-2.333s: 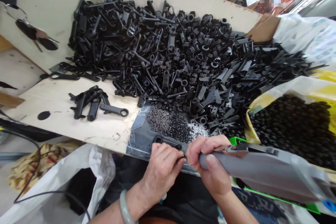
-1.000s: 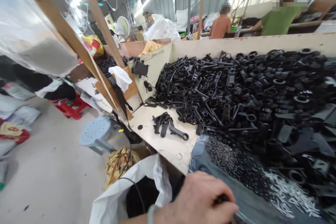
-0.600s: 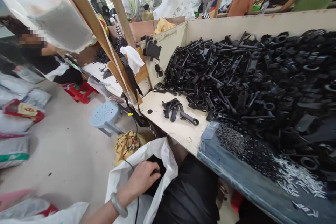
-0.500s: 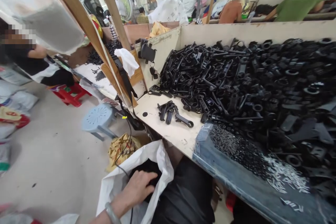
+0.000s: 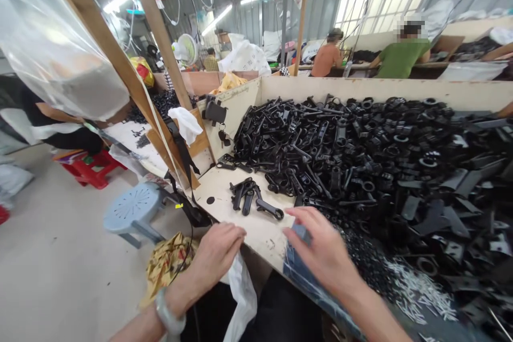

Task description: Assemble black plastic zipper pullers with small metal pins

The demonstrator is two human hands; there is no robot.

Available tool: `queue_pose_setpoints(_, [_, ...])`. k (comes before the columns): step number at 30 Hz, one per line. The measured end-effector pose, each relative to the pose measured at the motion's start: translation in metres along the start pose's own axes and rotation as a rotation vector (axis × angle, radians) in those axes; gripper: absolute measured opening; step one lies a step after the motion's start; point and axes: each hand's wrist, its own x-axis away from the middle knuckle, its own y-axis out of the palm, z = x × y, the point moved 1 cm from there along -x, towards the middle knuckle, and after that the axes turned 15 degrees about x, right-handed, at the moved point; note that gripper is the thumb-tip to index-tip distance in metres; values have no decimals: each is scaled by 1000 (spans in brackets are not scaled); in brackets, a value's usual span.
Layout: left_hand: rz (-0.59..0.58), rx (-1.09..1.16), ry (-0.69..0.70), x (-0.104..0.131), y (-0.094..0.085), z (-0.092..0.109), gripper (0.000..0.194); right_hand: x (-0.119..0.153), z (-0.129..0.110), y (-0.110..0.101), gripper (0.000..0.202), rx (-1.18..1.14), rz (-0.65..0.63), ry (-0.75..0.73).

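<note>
My left hand (image 5: 220,248) has its fingers closed on the rim of a white woven sack (image 5: 242,294) that hangs below the table's front edge. A pale bangle (image 5: 170,312) is on that wrist. Fingers apart and slightly blurred, my right hand (image 5: 316,238) hovers over the table edge with nothing in it. Just beyond its fingertips lies a black handle-like part with a ring end (image 5: 269,208). Several similar black parts (image 5: 247,200) sit in a small group to its left. Most of the sack's inside is hidden.
A large heap of black plastic parts (image 5: 320,144) fills the walled table. Silvery screws (image 5: 420,288) and small black pieces lie on blue cloth at front right. A blue stool (image 5: 134,206) and yellow cloth bundle (image 5: 170,262) stand left. Wooden posts (image 5: 160,32) rise nearby. Co-workers sit beyond.
My left hand has come up out of the sack's opening to its rim, pulling it upward. My right hand has entered over the table edge. The view has tilted up.
</note>
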Motion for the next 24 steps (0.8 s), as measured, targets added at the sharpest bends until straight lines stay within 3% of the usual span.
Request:
queue_pose_setpoints(3, [91,-76,124,-48,-15,0,36,-21,-6,30,30,318,-155,-38])
queue_pose_setpoints(7, [82,-163,273,-95,-23,-6,50,-41,-4,47,17,362,-199,11])
queue_pose_setpoints(9, [33,-182,341,-111,-22,-7,51,-34,2,35,23,329,-218,39])
queue_pose_setpoints(12, [-51,-169,430,-128,-17,-9,38,5,11,2,26,208,-258,112])
queue_pose_setpoints(14, [-89,-137,475,-137,-14,-12,27,43,14,-20,21,-99,-280,288])
queue_pose_setpoints(17, [-110,-66,519,-149,-12,-16,22,103,14,-40,37,-596,-148,733])
queue_pose_setpoints(19, [-101,-12,532,-152,-11,-13,20,134,11,-46,55,-740,24,952])
queue_pose_setpoints(21, [-77,41,534,-149,-8,3,19,153,6,-48,65,-778,183,1072])
queue_pose_setpoints(24, [-148,305,413,-133,9,47,24,163,-2,-44,61,-777,330,1148])
